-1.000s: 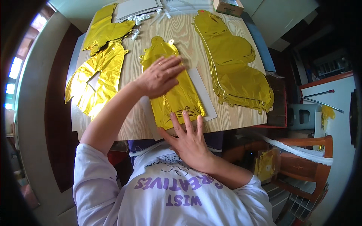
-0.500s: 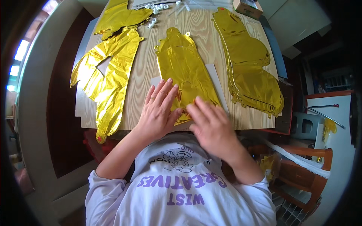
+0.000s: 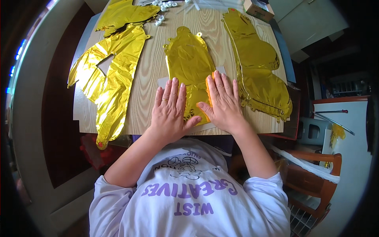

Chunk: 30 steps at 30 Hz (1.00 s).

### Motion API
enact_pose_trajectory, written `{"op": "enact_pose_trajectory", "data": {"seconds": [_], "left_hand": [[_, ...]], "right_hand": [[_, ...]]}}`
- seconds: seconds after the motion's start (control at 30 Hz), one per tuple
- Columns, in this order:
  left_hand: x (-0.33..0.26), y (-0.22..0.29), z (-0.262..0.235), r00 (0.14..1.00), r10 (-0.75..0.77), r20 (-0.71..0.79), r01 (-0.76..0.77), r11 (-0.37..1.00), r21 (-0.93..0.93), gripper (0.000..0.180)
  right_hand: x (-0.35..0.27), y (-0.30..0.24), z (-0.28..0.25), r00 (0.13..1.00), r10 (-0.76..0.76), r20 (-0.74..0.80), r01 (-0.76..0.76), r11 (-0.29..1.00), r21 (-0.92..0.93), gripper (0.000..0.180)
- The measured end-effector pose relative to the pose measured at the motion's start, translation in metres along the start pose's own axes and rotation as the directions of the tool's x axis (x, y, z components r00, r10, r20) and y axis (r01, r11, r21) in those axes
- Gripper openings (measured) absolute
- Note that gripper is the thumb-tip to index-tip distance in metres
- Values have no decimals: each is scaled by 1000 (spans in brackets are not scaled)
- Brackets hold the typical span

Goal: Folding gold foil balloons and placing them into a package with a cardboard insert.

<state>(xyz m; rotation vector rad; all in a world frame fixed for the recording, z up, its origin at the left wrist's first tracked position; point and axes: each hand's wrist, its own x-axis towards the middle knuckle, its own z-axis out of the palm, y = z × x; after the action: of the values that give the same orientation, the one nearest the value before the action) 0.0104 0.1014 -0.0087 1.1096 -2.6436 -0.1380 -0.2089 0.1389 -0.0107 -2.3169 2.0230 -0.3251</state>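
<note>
Wood-grain table (image 3: 154, 59): gold foils (image 3: 122, 71) left and right, middle foil (image 3: 189, 59) partly over pale board (image 3: 162, 82), small white pieces (image 3: 158, 22), carton (image 3: 258, 11).

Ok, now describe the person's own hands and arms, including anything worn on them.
Both hands are gloveless. The left hand has a thin gold-coloured ring on its ring finger; no ring shows on the right hand. The forearms are bare, with loose, plain white sleeves ending in bunched folds near the elbows.

I'm counting two bare hands (image 3: 169, 114) (image 3: 225, 104), four flat golden foil shapes (image 3: 189, 59) (image 3: 118, 91) (image 3: 126, 15) (image 3: 256, 51) across one pale wood-grained desk (image 3: 152, 71), one brown cardboard box (image 3: 258, 11) by its far right corner!
</note>
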Motion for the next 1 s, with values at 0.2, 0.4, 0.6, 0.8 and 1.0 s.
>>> {"op": "enact_pose_trajectory", "data": {"seconds": [0.2, 0.4, 0.6, 0.8, 1.0], "left_hand": [[-1, -1, 1, 1000, 5, -15, -5, 1000, 11, 98], [-14, -8, -7, 996, 77, 43, -75, 996, -41, 100], [-49, -5, -30, 972, 187, 145, -170, 978, -122, 99], [-69, -2, -35, 964, 229, 138, -204, 964, -171, 99], [-77, -9, -40, 991, 98, -89, -132, 748, -651, 96]], "right_hand": [[0, 0, 0, 1000, 6, 1, -6, 1000, 15, 89], [-30, -20, -2, 999, 41, -10, -41, 998, 55, 85], [-91, -37, -34, 941, 266, -208, -138, 865, 483, 54], [-149, -42, -19, 709, 666, 231, -466, 198, 862, 38], [-139, -45, 0, 821, 403, 404, -261, -365, 894, 23]]}}
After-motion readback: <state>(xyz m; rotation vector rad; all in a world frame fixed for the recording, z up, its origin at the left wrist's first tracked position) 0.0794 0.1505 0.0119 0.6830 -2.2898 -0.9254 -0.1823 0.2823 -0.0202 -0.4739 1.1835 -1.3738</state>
